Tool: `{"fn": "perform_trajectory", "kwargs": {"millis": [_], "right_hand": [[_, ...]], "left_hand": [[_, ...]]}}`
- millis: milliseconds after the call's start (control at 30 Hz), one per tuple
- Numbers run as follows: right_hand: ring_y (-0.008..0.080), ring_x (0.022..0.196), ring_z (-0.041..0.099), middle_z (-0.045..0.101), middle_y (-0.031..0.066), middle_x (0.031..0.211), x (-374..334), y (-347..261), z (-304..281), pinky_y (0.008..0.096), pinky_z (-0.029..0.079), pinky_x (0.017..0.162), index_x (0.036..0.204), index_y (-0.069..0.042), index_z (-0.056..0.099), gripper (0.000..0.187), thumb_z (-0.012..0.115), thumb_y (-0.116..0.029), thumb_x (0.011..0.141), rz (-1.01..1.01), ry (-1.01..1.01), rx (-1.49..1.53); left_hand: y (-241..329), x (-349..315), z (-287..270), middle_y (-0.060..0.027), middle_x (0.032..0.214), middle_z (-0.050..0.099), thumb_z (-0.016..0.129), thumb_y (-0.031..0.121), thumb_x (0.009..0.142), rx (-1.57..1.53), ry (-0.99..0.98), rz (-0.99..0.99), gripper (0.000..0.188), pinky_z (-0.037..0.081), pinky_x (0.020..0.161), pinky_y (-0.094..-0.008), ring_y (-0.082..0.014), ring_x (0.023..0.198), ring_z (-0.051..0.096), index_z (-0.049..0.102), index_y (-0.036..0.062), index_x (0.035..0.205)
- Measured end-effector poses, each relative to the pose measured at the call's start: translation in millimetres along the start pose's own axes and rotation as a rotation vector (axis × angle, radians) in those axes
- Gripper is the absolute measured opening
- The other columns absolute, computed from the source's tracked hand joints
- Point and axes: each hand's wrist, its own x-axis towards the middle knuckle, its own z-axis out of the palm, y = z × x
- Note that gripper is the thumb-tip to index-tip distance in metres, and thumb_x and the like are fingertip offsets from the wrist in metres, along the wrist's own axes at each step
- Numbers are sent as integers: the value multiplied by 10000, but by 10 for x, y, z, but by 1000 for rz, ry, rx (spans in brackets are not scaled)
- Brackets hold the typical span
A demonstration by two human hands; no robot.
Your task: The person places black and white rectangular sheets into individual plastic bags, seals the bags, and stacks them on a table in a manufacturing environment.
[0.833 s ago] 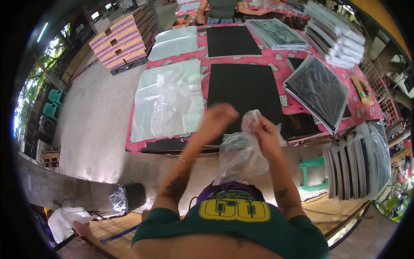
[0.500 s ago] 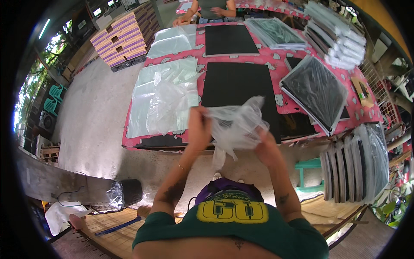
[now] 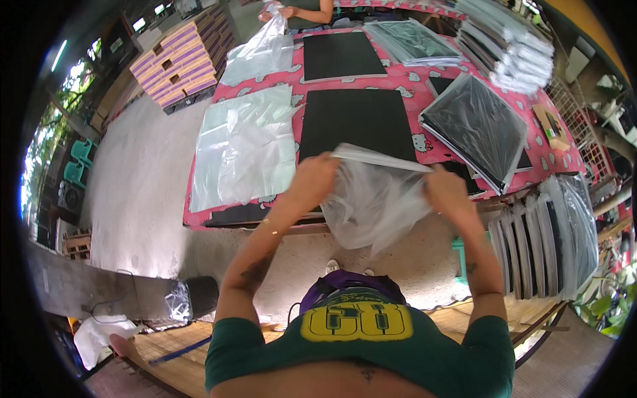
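Observation:
Between my hands hangs a clear plastic bag (image 3: 378, 199), its upper edge stretched wide over the table's near edge. My left hand (image 3: 317, 176) is closed on the bag's left corner, and my right hand (image 3: 448, 189) grips the right corner. Just beyond the bag lies a flat black panel (image 3: 355, 123), partly covered by it. Left of that panel rests a pile of clear plastic bags (image 3: 245, 146). To the right, a black panel wrapped in clear plastic (image 3: 478, 132) lies at an angle on other dark panels.
The table wears a pink patterned cloth (image 3: 415, 109). Across it, a person (image 3: 305, 13) handles another plastic bag. Wrapped panels stand in a row (image 3: 537, 245) at the near right; more are stacked (image 3: 507, 53) at the far right. A small cardboard box (image 3: 552, 126) sits near the right edge.
My hands have moved apart, spreading the crumpled bag so it hangs open-edged between them. Across the table, the person has lifted a plastic bag. The whole view has shifted slightly.

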Motion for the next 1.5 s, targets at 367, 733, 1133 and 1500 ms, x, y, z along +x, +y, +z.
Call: {"fn": "perform_trajectory", "kwargs": {"millis": [367, 733, 1133, 1500], "right_hand": [[239, 1017, 590, 635, 95, 1090, -457, 813, 136, 324, 448, 856, 868, -64, 704, 240, 645, -287, 801, -225, 59, 856], [147, 797, 629, 641, 21, 871, -450, 504, 294, 310, 525, 707, 914, -108, 638, 331, 506, -411, 922, -232, -532, 1204], [285, 943, 624, 637, 149, 1056, -601, 596, 1128, 434, 489, 877, 1160, -36, 575, 463, 654, -330, 811, 156, -16, 2297], [224, 873, 616, 641, 95, 993, -798, 328, 1290, 421, 480, 811, 1099, -36, 610, 349, 628, -209, 796, 432, -371, 2495]], "left_hand": [[-111, -505, -975, -44, 692, 603, 731, 386, 732, -1989, 77, -212, 456, 474, 635, -342, -179, 648, 592, 617, -24, 896], [-862, -550, -202, -160, 930, 653, 535, 452, 900, -2626, -343, -310, 441, 505, 705, -386, -282, 780, 629, 612, 36, 1024], [-892, -1125, 116, -67, 895, 640, 526, 452, 916, -1215, -644, -461, 458, 516, 674, -300, -147, 683, 561, 617, 13, 1008], [-1170, -1957, 341, -53, 832, 640, 631, 178, 846, -1174, -907, -374, 269, 479, 678, -308, -190, 869, 632, 574, -4, 1035]]}}
